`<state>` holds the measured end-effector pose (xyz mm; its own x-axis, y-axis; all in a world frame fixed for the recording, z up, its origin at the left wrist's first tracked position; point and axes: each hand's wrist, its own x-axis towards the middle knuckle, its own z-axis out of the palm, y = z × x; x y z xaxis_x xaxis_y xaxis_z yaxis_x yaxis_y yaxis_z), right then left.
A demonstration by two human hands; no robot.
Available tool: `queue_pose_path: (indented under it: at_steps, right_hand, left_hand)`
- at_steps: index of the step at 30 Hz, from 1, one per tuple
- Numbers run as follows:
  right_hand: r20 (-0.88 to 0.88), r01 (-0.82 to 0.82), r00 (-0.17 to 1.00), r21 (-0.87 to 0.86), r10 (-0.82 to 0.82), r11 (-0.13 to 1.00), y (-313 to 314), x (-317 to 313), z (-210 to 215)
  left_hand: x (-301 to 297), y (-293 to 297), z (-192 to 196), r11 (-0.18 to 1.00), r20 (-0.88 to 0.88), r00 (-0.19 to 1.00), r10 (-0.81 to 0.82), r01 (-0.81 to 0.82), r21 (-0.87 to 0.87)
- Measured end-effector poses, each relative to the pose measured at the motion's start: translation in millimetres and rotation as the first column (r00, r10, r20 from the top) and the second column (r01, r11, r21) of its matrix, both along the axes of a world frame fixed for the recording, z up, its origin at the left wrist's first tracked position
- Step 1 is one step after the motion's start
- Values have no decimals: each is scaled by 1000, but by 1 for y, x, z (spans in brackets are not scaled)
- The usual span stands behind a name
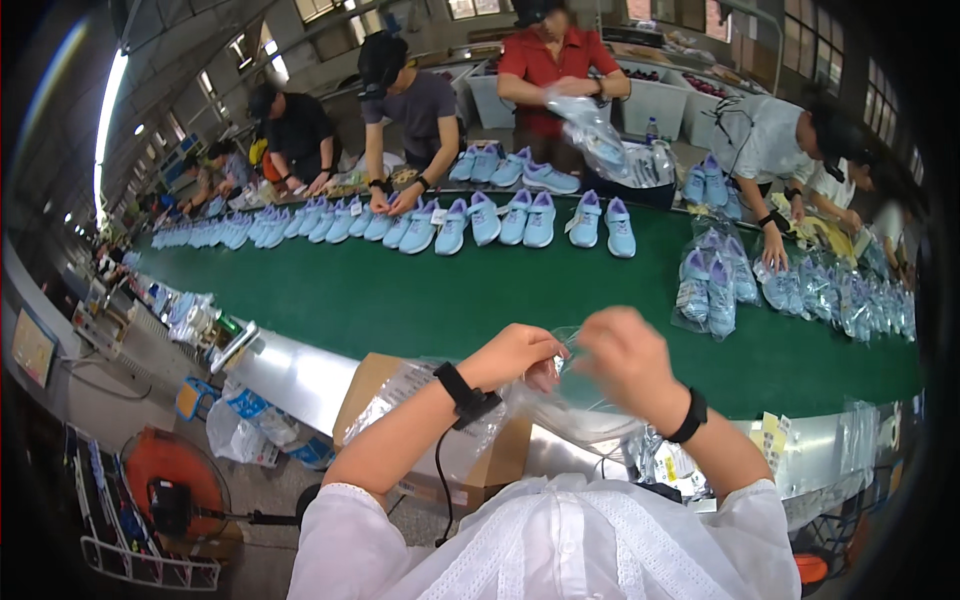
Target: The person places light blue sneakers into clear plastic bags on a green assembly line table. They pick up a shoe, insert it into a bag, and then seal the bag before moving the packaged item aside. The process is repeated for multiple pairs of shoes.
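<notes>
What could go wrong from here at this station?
1. The clear bag at the left hand might slip or tear; the right hand is blurred, so its grip can't be judged.
2. The dark cable hanging from the left wrist band could snag on the cardboard box near it.

A white blouse [566, 535] covers the torso, its fabric thin and lightly gathered. Down the middle of the front runs a straight placket [567, 550], flanked on each side by a slanting band of textured, lace-like trim [630, 535]. The left sleeve [345, 545] and right sleeve [745, 535] are short, loose and white, ending around the elbow; a narrow decorative edging finishes the left hem. Round the left wrist sits a black strap [455, 381] bearing a dark, blocky module [477, 408]. A thin black cable [441, 470] hangs from it in a curve. The right wrist wears a plain black wristband [692, 415].
</notes>
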<state>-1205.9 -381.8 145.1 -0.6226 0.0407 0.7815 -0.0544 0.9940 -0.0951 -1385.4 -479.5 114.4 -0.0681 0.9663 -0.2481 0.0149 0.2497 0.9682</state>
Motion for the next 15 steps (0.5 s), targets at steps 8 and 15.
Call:
queue_pose_path:
  at_steps: [8, 15]
  right_hand:
    - [110, -239, 966, 39, 234, 970, -15, 9, -41]
    - [451, -164, 856, -223, 251, 961, -34, 33, -73]
  left_hand:
    - [2, 5, -6, 989, 191, 982, -5, 34, -146]
    - [-37, 4, -48, 942, 415, 847, 332, -276, -191]
